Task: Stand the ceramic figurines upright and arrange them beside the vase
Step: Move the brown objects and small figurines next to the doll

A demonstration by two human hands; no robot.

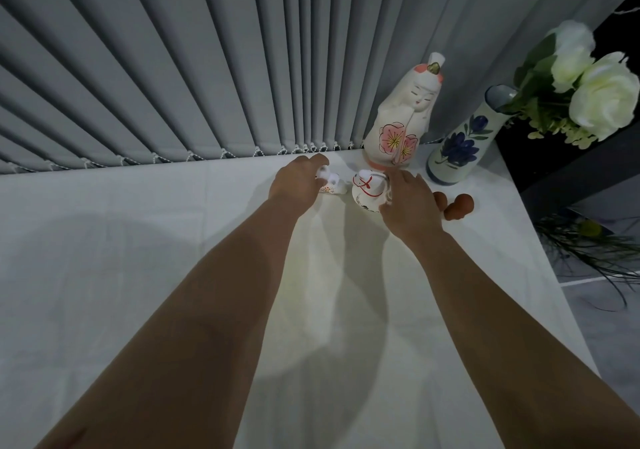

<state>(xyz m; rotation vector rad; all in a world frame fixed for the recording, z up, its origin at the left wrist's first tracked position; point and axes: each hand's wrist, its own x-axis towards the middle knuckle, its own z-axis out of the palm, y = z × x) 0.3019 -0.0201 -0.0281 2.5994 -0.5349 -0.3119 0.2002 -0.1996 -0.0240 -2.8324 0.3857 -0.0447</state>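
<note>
A tall white doll figurine [403,116] with pink flowers stands upright at the back of the table, just left of the white vase [459,143] painted with blue flowers. In front of the doll, my left hand [298,180] is closed around a small white figurine [330,183] that lies on the cloth. My right hand [408,202] grips a round white figurine [367,188] with red lines, tilted on the cloth. A small brown figurine [459,207] lies on its side to the right of my right hand, partly hidden by it.
White roses [595,84] lean out of the vase to the right. Grey vertical blinds [207,67] hang along the table's back edge. The white tablecloth [138,275] covers the table; its right edge [540,258] drops off to a dark floor with green foliage [588,247].
</note>
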